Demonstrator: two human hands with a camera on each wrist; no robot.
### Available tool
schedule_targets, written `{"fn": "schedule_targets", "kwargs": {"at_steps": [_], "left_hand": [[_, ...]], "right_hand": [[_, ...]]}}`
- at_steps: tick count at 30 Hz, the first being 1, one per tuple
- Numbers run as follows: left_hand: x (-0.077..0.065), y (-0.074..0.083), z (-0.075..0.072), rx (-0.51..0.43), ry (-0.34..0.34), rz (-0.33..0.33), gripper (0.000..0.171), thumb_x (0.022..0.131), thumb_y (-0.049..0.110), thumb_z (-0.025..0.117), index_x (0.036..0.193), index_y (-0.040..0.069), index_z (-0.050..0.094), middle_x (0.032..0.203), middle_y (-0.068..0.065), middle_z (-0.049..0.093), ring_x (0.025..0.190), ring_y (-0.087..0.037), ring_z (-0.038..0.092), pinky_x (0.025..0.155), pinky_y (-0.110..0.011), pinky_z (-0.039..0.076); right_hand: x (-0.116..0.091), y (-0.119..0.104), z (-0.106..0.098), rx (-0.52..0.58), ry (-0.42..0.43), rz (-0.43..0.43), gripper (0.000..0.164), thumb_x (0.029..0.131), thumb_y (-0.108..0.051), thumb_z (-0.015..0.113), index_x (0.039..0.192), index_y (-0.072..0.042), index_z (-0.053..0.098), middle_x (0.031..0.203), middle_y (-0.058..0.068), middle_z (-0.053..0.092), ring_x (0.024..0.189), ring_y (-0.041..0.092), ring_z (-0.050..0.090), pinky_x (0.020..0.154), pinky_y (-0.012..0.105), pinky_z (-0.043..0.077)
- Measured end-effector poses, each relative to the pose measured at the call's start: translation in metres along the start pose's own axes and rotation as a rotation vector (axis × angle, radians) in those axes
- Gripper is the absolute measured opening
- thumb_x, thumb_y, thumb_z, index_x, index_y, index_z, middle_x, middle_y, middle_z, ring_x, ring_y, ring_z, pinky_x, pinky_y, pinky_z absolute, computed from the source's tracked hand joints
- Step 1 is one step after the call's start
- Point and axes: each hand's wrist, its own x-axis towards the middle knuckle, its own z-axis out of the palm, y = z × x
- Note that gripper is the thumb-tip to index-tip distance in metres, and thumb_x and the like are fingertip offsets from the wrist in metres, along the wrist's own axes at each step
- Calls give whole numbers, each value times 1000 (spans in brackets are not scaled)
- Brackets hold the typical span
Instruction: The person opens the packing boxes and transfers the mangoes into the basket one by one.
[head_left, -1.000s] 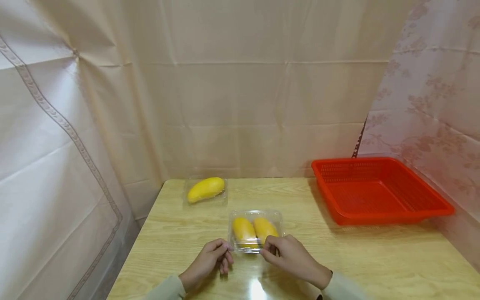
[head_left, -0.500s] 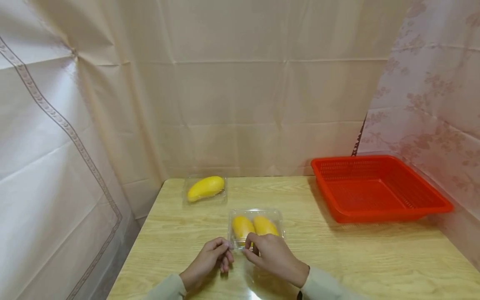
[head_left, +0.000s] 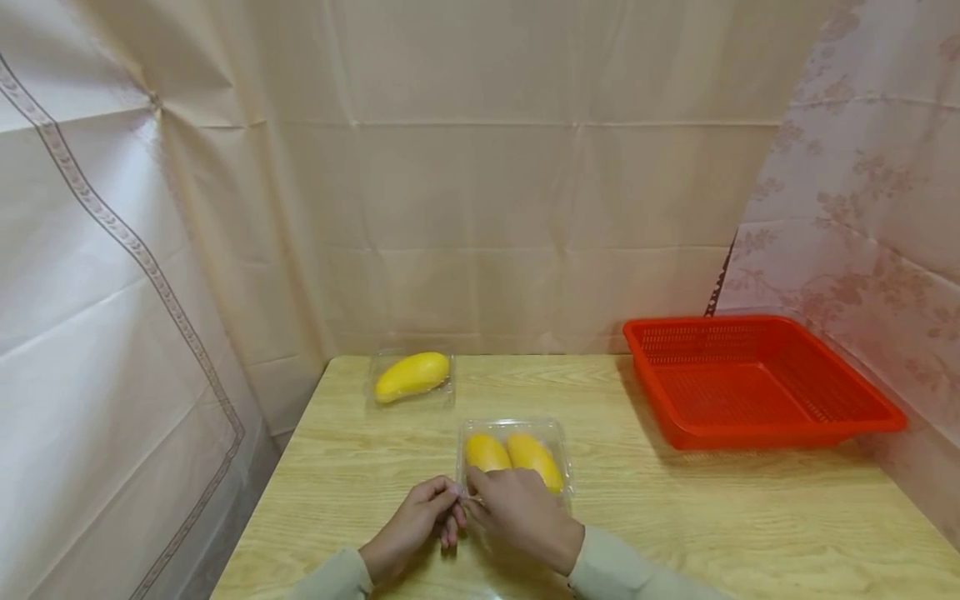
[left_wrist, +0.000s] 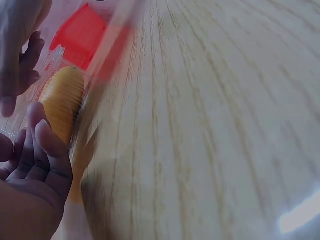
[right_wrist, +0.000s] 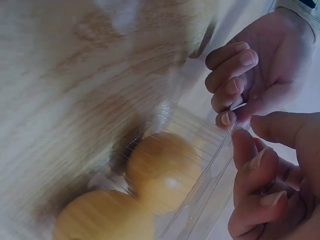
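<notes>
A clear plastic clamshell box (head_left: 555, 432) stands near the front of the table, with a left yellow mango (head_left: 486, 452) and a right yellow mango (head_left: 536, 460) inside. My left hand (head_left: 417, 527) pinches the box's near left corner between thumb and forefinger. Right beside it, my right hand (head_left: 527, 512) pinches the near rim at that same corner and covers much of the front side. Both sets of fingertips almost meet at the rim in the right wrist view, where the ribbed box wall (right_wrist: 197, 182) shows in front of the mangoes.
At the table's back left lies another clear box (head_left: 447, 393) with a yellow mango (head_left: 412, 377) in it. A red plastic basket (head_left: 765, 433) stands at the right. Beige cloth (head_left: 465, 183) hangs behind the wooden table (head_left: 712, 517).
My right hand has slid left along the box's near rim, from its right part to the left corner. My left hand has stayed at that corner, and the box has barely moved.
</notes>
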Motion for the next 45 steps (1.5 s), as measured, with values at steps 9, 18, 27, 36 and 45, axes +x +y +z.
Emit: {"fn": "schedule_targets", "kwargs": {"at_steps": [9,18,27,36,45], "left_hand": [[-2,1,0,4,3,5,23,110,18,48,107,-1,60,88,-10,66,63,-12,59,57,-23,51],[-1,4,2,29,-2,22,23,110,19,49,98,1,57,83,-8,64,63,-12,57,57,-23,50],[0,5,1,36,-14,9,25,110,22,49,97,2,57,81,-8,64,63,-13,58,57,-23,50],[2,7,0,46,0,-15,26,110,22,48,97,2,59,82,-7,65,62,-12,59,55,-23,50],[3,6,-2,69,-11,-20,29,109,25,54,99,-2,58,82,-9,66,62,-12,57,55,-23,49]], "right_hand": [[6,-8,3,-194,41,-59,32,96,-34,74,76,-18,55,55,-11,35,46,3,25,38,20,26],[7,-11,6,-311,89,-131,31,92,-30,77,73,-17,55,56,-10,40,44,3,27,37,21,28],[8,-8,6,-288,151,-156,29,86,-23,79,74,-16,54,56,-10,36,44,3,28,37,21,28],[8,-5,9,-209,209,-127,30,86,-19,79,75,-17,51,57,-11,31,43,2,28,36,20,26],[3,-3,6,-248,182,-158,28,89,-20,79,79,-18,52,56,-11,32,46,2,20,41,19,11]]}}
